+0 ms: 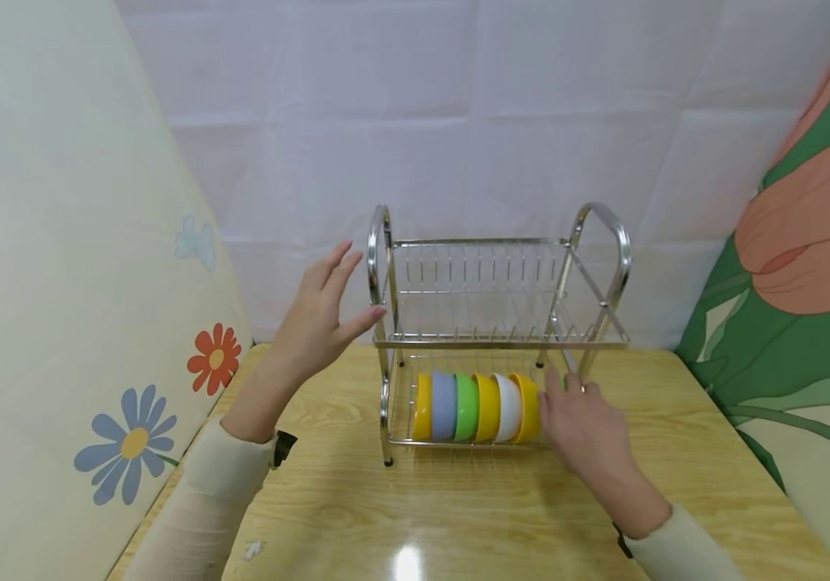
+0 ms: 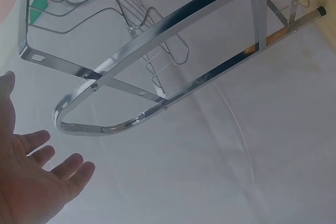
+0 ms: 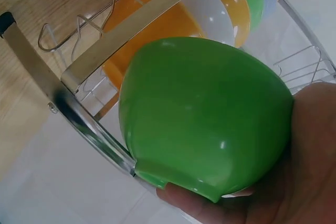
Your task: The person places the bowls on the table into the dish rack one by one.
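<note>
A green bowl is in my right hand, gripped near its base with the fingers and thumb. It is at the right end of the lower tier of a chrome two-tier dish rack; in the head view the hand hides most of it. A row of bowls stands on edge on that tier, with a yellow bowl nearest the hand and a white bowl beside it. My left hand hovers by the rack's upper left frame, fingers spread, holding nothing.
The rack stands on a wood-grain table before a white cloth backdrop. Thin wire dividers line the upper tier. A floral panel rises on the right, and a flowered panel on the left. A small whitish scrap lies at front left.
</note>
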Demonstrator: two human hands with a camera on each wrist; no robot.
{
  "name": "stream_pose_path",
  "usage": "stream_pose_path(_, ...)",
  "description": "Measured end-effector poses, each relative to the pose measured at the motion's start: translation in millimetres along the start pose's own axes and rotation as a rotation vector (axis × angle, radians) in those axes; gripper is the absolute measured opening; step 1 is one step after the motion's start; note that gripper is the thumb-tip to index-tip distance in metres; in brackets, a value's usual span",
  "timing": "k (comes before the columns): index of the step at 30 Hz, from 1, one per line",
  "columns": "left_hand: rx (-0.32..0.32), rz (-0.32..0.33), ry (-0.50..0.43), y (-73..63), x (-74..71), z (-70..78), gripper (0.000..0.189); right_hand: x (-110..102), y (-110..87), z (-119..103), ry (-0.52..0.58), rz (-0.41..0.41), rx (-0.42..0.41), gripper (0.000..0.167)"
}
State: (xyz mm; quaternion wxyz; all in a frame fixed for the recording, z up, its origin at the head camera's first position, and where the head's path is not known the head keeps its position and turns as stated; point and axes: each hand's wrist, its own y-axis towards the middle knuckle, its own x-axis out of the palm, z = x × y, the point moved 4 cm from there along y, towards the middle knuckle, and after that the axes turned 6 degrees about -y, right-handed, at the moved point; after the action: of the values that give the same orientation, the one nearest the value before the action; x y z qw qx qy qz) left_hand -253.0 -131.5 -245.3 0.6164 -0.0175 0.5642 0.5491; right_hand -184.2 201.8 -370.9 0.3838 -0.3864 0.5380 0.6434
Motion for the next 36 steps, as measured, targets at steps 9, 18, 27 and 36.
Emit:
stream_pose_path(9, -0.055, -0.063, -0.006, 12.2, 3.3, -4.0, 0.087, 5, 7.4, -8, -0.004, -0.054, 0.020, 0.031)
stream_pose_path(18, -0.064, -0.080, 0.000, 30.6, 5.9, -9.8, 0.090, 9, 16.8, -19, -0.067, -0.091, 0.033, 0.044)
stream_pose_path(27, -0.050, -0.126, 0.047, 49.9, 13.3, -5.5, 0.089, 13, 21.6, -18, -0.092, -0.070, 0.051, 0.043)
stream_pose_path(36, -0.091, -0.144, 0.014, 65.2, 15.8, -8.0, 0.081, 20, 24.2, -21, -0.034, -0.113, 0.057, 0.046)
